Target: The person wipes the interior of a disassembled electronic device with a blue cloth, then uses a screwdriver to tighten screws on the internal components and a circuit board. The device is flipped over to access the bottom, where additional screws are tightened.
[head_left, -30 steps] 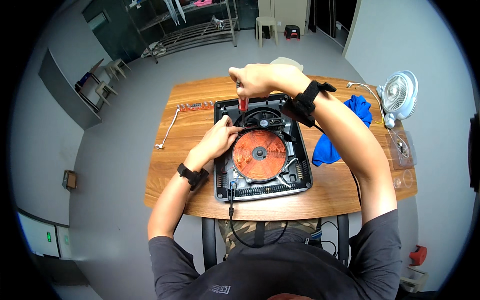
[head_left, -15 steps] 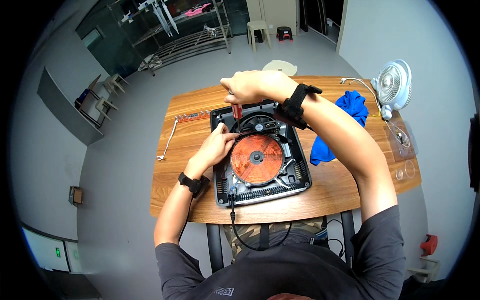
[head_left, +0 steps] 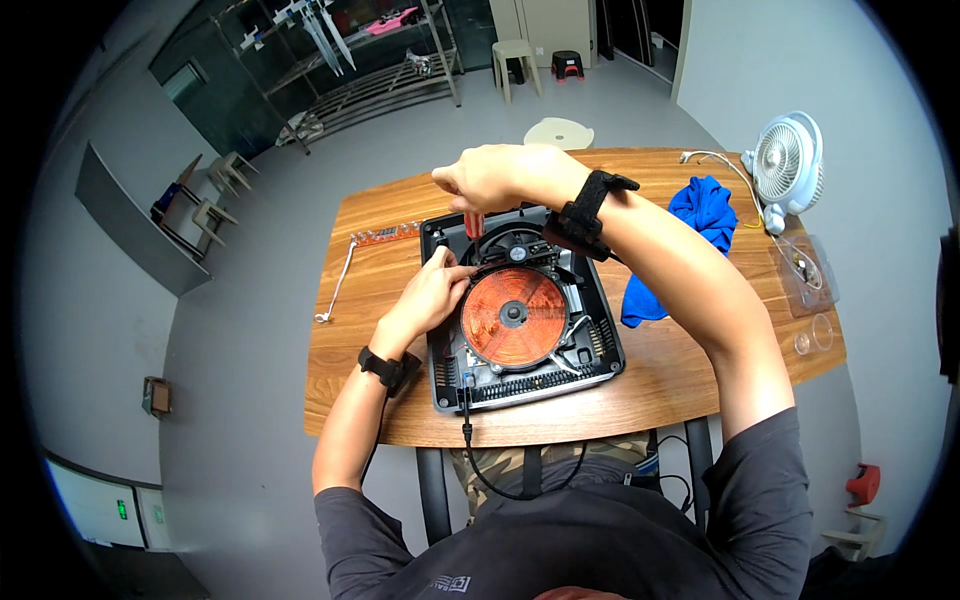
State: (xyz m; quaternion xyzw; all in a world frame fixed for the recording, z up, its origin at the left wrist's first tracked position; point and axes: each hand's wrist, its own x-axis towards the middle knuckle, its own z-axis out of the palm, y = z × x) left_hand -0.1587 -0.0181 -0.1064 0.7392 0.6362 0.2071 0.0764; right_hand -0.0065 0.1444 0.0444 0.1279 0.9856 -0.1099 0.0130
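as our right hand (head_left: 490, 177) grips the screwdriver (head_left: 474, 224) upright near mid-frame, our left hand (head_left: 432, 292), fingers' hold unclear, perhaps steadies the induction cooker (head_left: 607, 345).

Bright indoor light, sheen on copper coil (head_left: 488, 315) and wooden table (head_left: 665, 385), fisheye-bent walls (head_left: 820, 70), black corners

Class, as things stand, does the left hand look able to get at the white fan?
Probably not: the white fan stands at the table's far right corner, and the right forearm cuts across between it and the left hand.
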